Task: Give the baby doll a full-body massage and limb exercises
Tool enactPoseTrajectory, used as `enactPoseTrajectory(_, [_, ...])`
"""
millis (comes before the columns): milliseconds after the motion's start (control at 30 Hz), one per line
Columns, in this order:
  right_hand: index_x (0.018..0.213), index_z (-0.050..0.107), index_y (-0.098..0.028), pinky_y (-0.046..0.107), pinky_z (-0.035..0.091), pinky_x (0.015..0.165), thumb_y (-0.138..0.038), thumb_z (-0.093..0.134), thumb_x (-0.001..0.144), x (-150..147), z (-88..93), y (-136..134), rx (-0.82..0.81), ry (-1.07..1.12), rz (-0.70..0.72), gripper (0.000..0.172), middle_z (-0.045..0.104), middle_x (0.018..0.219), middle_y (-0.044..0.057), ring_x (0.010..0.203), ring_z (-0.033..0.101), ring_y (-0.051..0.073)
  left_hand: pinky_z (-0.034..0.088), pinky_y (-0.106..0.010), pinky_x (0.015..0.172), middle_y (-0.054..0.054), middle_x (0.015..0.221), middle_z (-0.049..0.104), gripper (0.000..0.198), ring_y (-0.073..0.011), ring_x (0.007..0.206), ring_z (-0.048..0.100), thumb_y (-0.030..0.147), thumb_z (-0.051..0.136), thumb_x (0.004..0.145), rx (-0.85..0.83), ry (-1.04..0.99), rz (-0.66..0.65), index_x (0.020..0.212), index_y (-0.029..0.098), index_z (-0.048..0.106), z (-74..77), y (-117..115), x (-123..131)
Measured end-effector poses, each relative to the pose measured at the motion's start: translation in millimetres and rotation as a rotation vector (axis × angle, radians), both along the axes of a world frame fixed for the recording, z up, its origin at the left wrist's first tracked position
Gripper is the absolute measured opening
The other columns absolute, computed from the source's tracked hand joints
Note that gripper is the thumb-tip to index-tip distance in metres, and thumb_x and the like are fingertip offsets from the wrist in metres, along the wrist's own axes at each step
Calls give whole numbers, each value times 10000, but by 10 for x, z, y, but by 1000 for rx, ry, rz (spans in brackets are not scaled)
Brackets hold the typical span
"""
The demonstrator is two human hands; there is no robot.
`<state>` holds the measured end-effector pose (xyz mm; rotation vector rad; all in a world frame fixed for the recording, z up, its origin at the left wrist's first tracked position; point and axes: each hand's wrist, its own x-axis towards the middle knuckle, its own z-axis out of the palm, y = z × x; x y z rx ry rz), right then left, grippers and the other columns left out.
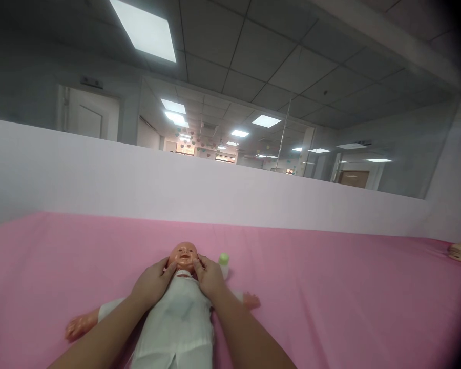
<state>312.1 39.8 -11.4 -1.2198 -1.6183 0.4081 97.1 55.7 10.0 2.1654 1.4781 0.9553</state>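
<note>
My doll (180, 312) lies on its back on the pink sheet (330, 292), right in front of me, with its head (184, 254) pointing away from me. It has white clothes on. My 2 hands are on it. My left hand (152, 284) rests on the doll's shoulder, and its fingers are loose and open, with the tips touching the side of the doll's face. My right hand (209, 277) sits on the other shoulder, open too, and its fingertips touch the other cheek. So the face is between my 2 hands, but I am not squeezing it or grabbing it. Both of my arms lie over the doll's body. 1 bare doll arm (80, 324) sticks out to the left of the doll, flat on the sheet, and 1 little doll hand (251, 300) pokes out to the right. Just beside the doll's head, on the right, stands a small bottle (224, 262) with a green top, very close to my right hand. Far to the right of the doll, at the edge of the sheet, is a small thing (460, 251) that is too blurry for me to tell. Behind the doll is a low white wall (215, 195).
</note>
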Motion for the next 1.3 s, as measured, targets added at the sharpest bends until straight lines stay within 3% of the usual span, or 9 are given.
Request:
enactPoseTrajectory(100, [1077,761,-241,319,541,850,-548,352,1065,9,-1,15,-3,-25,-39,511,787,1005,49,914,718,219,466,-377,979,-116,1287,731,620,-322,1191,664,628,291,1026,-9,-12,-14,1326,217,644,-20,28,-7])
enactPoseTrajectory(167, [1111,750,-240,317,534,858,-558,343,1067,8,-2,18,-8,-36,-56,518,783,1028,49,932,714,216,454,-393,1006,-124,1306,720,633,-329,1205,654,631,267,1030,-17,-14,-12,1315,213,648,-18,35,-6])
enactPoseTrajectory(333, [1223,710,-283,285,525,807,-631,587,954,-16,21,-24,-26,-73,-54,457,775,1033,24,902,712,204,477,-383,922,-91,1203,755,601,-324,1104,684,687,319,1005,-7,-3,-25,1237,256,668,42,-6,10])
enactPoseTrajectory(433, [1170,720,-266,283,518,722,-671,748,810,-37,51,-54,-51,-105,-73,543,769,968,30,827,705,216,487,-354,821,-67,1123,770,559,-311,1008,701,712,436,958,-17,7,-36,1219,272,663,57,-15,14])
enactPoseTrajectory(533, [1145,715,-227,299,513,710,-704,775,759,-55,70,-61,-70,-135,-118,616,762,961,64,825,702,235,480,-341,791,-67,1115,768,538,-305,988,699,692,488,940,3,26,-30,1224,269,659,43,7,16])
enactPoseTrajectory(800, [1138,713,-242,299,510,757,-612,717,865,-48,78,-67,-50,-164,-120,459,763,982,56,865,701,225,476,-347,791,-88,1086,768,544,-312,975,698,687,420,965,14,99,1,1175,248,663,67,-2,36])
enactPoseTrajectory(967, [1198,703,-259,295,512,821,-555,560,998,-7,98,-68,-45,-170,-108,384,769,1047,54,934,704,215,484,-369,874,-94,1172,763,587,-326,1068,693,677,345,994,-15,71,-2,1278,260,646,73,16,21])
enactPoseTrajectory(1167, [1188,702,-270,305,511,873,-526,399,1074,41,106,-40,-79,-185,-120,413,765,1090,44,1004,697,209,456,-405,1002,-97,1339,708,627,-341,1225,640,639,276,1021,-34,39,21,1354,248,636,44,104,19])
enactPoseTrajectory(1300, [1221,679,-251,308,521,848,-587,450,1043,38,116,-59,-83,-181,-121,444,761,1082,60,986,704,214,476,-374,961,-61,1312,726,611,-326,1206,656,664,297,1007,-41,28,22,1305,278,664,74,59,27])
